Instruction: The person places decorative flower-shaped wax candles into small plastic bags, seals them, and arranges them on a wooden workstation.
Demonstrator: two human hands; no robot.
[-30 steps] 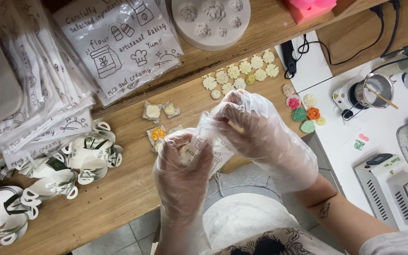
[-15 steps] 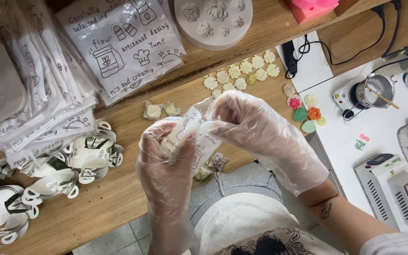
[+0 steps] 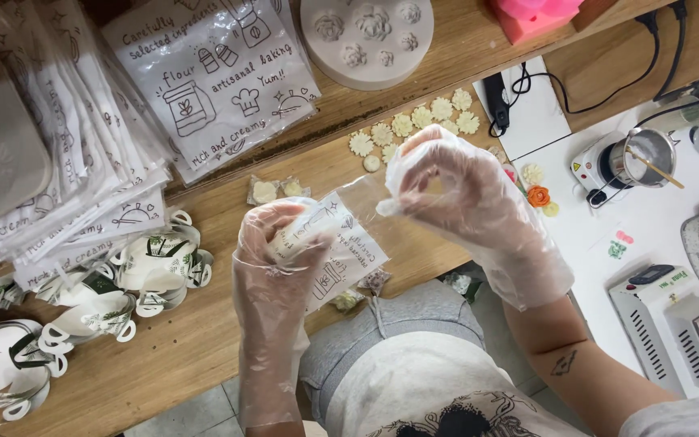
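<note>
Above the wooden bench (image 3: 204,340), left hand (image 3: 281,251) fingers clamped on printed clear pouch (image 3: 341,251), right hand (image 3: 455,190) pinching its corner, contents perhaps soap, blurred.

You face a long light-brown wooden workbench (image 3: 163,364); right of it, a white tabletop (image 3: 657,218); beneath it, pale tiled floor (image 3: 196,409), evenly lit.

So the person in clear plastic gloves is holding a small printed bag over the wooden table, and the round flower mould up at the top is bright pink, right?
Not quite. The round flower mould is pale beige-grey, not pink; the pink thing is a separate block at the top edge. The head view shows this. Both gloved hands, left and right, do hold the printed bag.
</note>
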